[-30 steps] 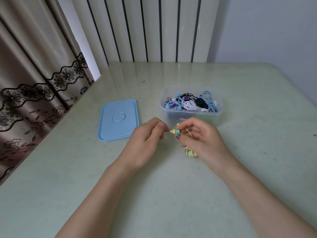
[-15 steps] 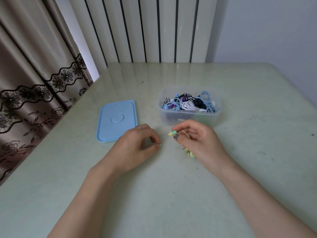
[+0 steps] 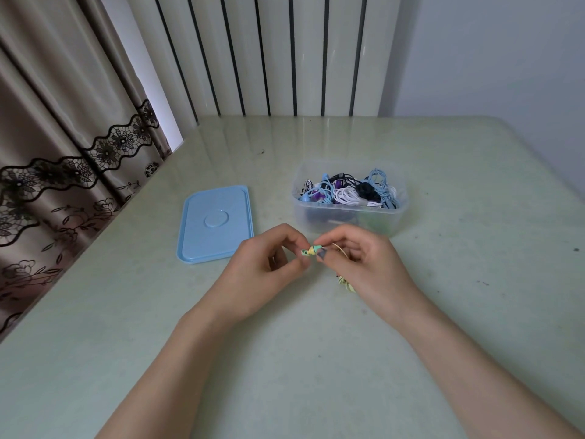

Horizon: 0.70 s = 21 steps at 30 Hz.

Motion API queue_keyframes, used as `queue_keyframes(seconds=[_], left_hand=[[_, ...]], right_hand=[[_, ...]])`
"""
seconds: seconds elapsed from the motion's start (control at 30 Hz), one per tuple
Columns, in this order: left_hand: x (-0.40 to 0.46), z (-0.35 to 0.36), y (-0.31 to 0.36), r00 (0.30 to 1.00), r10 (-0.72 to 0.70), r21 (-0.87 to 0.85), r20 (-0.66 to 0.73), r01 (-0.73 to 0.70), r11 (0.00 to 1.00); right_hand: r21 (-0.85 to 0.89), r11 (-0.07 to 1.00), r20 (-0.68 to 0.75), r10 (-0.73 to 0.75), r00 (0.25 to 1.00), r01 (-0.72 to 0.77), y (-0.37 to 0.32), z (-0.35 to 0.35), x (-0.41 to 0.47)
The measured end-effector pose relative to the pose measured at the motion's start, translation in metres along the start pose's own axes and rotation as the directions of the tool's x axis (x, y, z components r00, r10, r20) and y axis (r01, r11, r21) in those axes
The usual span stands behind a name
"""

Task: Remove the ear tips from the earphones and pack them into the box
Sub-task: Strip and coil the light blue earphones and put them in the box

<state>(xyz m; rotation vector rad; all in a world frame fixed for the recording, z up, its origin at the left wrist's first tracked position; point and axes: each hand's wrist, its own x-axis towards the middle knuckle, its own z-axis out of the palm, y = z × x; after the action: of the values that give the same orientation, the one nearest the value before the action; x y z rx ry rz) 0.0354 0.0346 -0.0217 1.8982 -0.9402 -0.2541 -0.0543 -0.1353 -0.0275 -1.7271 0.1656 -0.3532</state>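
Observation:
A small yellow-and-green earbud [image 3: 311,250] sits between my two hands, just in front of the clear plastic box [image 3: 348,221]. My right hand [image 3: 364,267] pinches the earbud's body, and its yellow cable [image 3: 345,285] trails down onto the table under that hand. My left hand [image 3: 269,267] has its fingers curled, with thumb and forefinger at the earbud's tip end. Whether they grip the ear tip is hard to tell. The box holds several coiled earphones in blue, white, black and purple.
The box's blue lid [image 3: 217,223] lies flat on the pale green table [image 3: 316,359], left of the box. A patterned curtain [image 3: 63,153] hangs along the table's left edge, and a striped wall panel stands behind.
My left hand drew back to the left and down away from the earbud, then returned to its tip. My right hand kept hold of the earbud throughout.

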Motion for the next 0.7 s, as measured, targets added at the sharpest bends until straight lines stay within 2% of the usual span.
queue_keyframes(seconds=[0.3, 0.5, 0.7], left_hand=[[-0.001, -0.002, 0.0, 1.0, 0.007, -0.033, -0.006, -0.007, 0.999], [0.0, -0.005, 0.002, 1.0, 0.017, -0.062, -0.001, -0.017, 0.998], [0.002, -0.004, 0.004, 1.0, 0.022, -0.233, 0.018, -0.017, 0.972]], right_hand=[[0.032, 0.999, 0.002, 0.011, 1.0, -0.011, -0.003, -0.002, 0.0], [0.106, 0.993, 0.07, 0.047, 0.996, -0.055, -0.011, -0.007, -0.001], [0.191, 0.971, 0.104, 0.122, 0.987, -0.14, -0.016, -0.012, 0.001]])
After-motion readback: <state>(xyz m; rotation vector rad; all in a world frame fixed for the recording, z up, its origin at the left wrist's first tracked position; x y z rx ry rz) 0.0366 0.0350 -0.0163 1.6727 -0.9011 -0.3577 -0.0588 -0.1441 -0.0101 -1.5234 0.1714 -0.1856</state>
